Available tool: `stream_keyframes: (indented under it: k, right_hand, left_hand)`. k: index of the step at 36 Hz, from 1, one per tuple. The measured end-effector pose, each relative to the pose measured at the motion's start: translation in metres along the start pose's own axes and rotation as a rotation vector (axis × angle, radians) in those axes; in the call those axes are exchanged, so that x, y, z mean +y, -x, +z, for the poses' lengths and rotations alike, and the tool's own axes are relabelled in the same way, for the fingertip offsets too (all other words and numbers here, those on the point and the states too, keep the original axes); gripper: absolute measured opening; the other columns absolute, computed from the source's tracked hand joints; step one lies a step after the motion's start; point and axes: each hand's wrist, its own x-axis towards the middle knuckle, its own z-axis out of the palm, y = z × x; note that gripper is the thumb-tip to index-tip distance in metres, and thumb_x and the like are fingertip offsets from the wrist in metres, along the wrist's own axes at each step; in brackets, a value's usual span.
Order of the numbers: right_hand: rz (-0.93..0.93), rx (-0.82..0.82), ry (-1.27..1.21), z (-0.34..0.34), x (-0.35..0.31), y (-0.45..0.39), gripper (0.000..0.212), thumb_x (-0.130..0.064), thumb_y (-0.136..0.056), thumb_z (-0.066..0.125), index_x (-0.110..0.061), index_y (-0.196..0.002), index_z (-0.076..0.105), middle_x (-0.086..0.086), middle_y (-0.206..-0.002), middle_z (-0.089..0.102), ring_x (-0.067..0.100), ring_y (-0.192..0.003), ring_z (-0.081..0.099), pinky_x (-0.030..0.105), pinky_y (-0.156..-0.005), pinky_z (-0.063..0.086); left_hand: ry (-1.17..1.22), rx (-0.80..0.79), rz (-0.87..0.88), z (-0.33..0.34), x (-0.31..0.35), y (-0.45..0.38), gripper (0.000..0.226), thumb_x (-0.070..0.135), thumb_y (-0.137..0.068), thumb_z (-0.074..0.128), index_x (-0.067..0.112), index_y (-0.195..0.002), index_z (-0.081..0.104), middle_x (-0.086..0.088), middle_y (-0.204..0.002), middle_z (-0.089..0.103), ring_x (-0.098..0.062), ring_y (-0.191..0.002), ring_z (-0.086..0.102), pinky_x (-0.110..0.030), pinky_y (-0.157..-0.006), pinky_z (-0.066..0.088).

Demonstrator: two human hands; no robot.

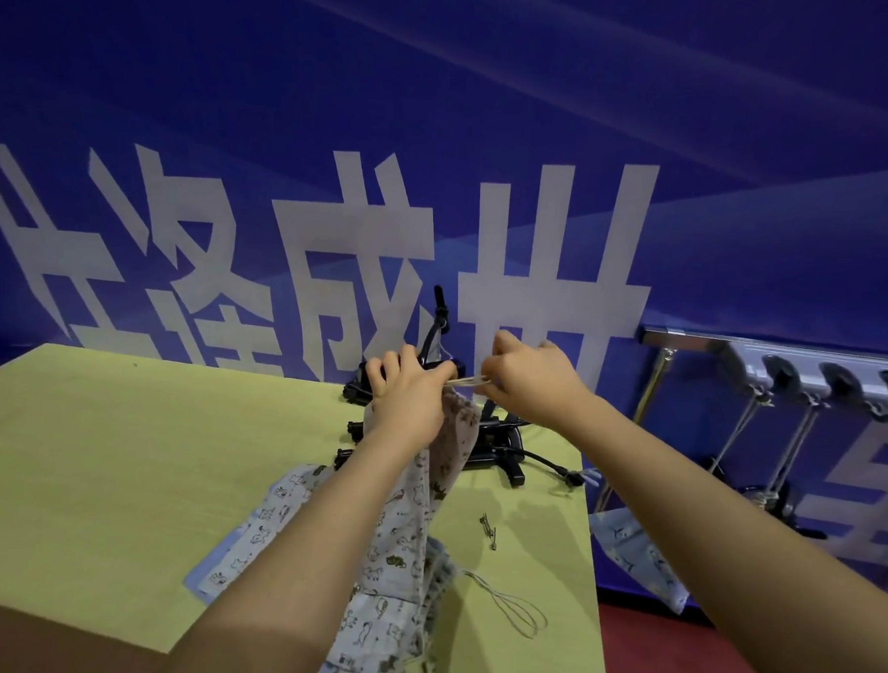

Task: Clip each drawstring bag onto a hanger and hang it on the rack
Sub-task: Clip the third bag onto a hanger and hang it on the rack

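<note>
Head view: left hand (409, 400) grips bag (452, 438) and hanger (434, 336); right hand (532, 383) pinches its cord (467, 382), likely mid-clipping; hanging on the rack (793, 364) comes next.

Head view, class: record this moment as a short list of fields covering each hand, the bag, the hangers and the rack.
left hand: grips the top of the held bag and a black hanger
right hand: pinches the bag's drawstring, pulled out sideways
spare bags: flat on the table
spare hangers: heaped at the table's far edge
rack: right of the table, hangers already hung, a bag below them
</note>
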Motion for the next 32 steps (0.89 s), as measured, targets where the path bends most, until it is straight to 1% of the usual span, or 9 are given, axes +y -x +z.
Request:
stream_keyframes:
  k: [2, 4, 8, 11, 14, 18, 21, 29, 32]
  right_hand:
    - [0.027, -0.010, -0.019, 0.001, 0.002, 0.000, 0.029, -0.033, -0.099, 0.041, -0.015, -0.096, 0.064, 0.003, -0.094, 0.059, 0.023, -0.080, 0.059, 0.036, -0.080, 0.045]
    - [0.122, -0.044, -0.221, -0.001, 0.004, 0.000, 0.026, -0.028, -0.099, 0.042, -0.014, -0.087, 0.061, 0.002, -0.079, 0.058, 0.021, -0.073, 0.057, 0.033, -0.069, 0.046]
    - [0.230, -0.084, -0.737, -0.009, 0.001, 0.002, 0.024, -0.026, -0.095, 0.047, -0.009, -0.077, 0.051, 0.003, -0.068, 0.048, 0.017, -0.061, 0.043, 0.030, -0.054, 0.033]
    - [0.234, -0.032, -0.880, -0.013, -0.007, 0.005, 0.034, -0.034, -0.098, 0.045, -0.009, -0.076, 0.051, 0.001, -0.064, 0.042, 0.013, -0.058, 0.038, 0.027, -0.053, 0.029]
    - [0.230, 0.023, -0.947, -0.010, -0.009, 0.006, 0.036, -0.035, -0.099, 0.046, -0.015, -0.069, 0.049, -0.005, -0.057, 0.040, 0.010, -0.052, 0.036, 0.024, -0.051, 0.029]
    - [0.244, 0.088, -0.979, -0.001, -0.010, 0.006, 0.035, -0.034, -0.098, 0.047, -0.010, -0.073, 0.054, -0.010, -0.058, 0.049, 0.008, -0.060, 0.045, 0.031, -0.075, 0.034]
    - [0.283, 0.163, -1.044, 0.005, -0.012, 0.006, 0.038, -0.034, -0.097, 0.047, -0.005, -0.074, 0.056, -0.002, -0.063, 0.052, 0.012, -0.066, 0.050, 0.036, -0.082, 0.040]
    - [0.359, 0.322, -1.272, 0.010, -0.016, 0.009, 0.035, -0.019, -0.098, 0.048, -0.003, -0.068, 0.054, 0.000, -0.059, 0.048, -0.001, -0.051, 0.045, 0.011, -0.054, 0.040]
    - [0.395, 0.366, -1.289, 0.013, -0.015, 0.010, 0.035, -0.016, -0.098, 0.048, -0.008, -0.063, 0.050, -0.004, -0.053, 0.038, 0.002, -0.044, 0.037, 0.014, -0.051, 0.036]
  left_hand:
    - [0.012, -0.026, 0.014, -0.003, -0.002, 0.001, 0.036, 0.013, -0.087, 0.046, 0.032, -0.116, 0.053, -0.008, -0.119, 0.038, -0.031, -0.115, 0.031, -0.042, -0.101, 0.019]
    - [0.023, -0.055, 0.027, -0.008, -0.004, 0.002, 0.026, 0.032, -0.087, 0.045, 0.031, -0.111, 0.056, -0.007, -0.116, 0.040, -0.030, -0.115, 0.032, -0.042, -0.100, 0.019]
    - [0.027, -0.129, 0.056, -0.015, -0.002, 0.003, 0.037, 0.051, -0.085, 0.043, 0.035, -0.117, 0.052, -0.008, -0.118, 0.040, -0.031, -0.118, 0.031, -0.042, -0.101, 0.018]
    - [-0.005, -0.187, 0.079, -0.016, 0.001, 0.004, 0.053, 0.064, -0.087, 0.037, 0.038, -0.132, 0.043, -0.010, -0.128, 0.037, -0.032, -0.125, 0.027, -0.044, -0.105, 0.014]
    - [0.027, -0.194, 0.093, -0.013, 0.007, 0.003, 0.051, 0.062, -0.091, 0.027, 0.036, -0.132, 0.043, -0.011, -0.131, 0.036, -0.031, -0.126, 0.025, -0.045, -0.107, 0.013]
    - [0.027, -0.161, 0.093, 0.002, 0.011, 0.000, 0.046, 0.053, -0.097, 0.017, 0.041, -0.136, 0.037, -0.007, -0.131, 0.037, -0.031, -0.126, 0.025, -0.044, -0.108, 0.014]
    - [0.011, -0.114, 0.098, 0.006, 0.014, -0.001, 0.046, 0.049, -0.098, 0.018, 0.036, -0.133, 0.045, -0.005, -0.127, 0.040, -0.030, -0.123, 0.028, -0.042, -0.106, 0.016]
    - [-0.015, 0.005, 0.086, 0.011, 0.017, 0.001, 0.039, 0.045, -0.099, 0.029, 0.026, -0.124, 0.052, -0.002, -0.125, 0.045, -0.027, -0.122, 0.034, -0.038, -0.105, 0.020]
    - [-0.066, 0.007, 0.059, 0.014, 0.015, 0.002, 0.034, 0.044, -0.096, 0.037, 0.027, -0.120, 0.053, -0.003, -0.127, 0.043, -0.028, -0.123, 0.033, -0.039, -0.106, 0.022]
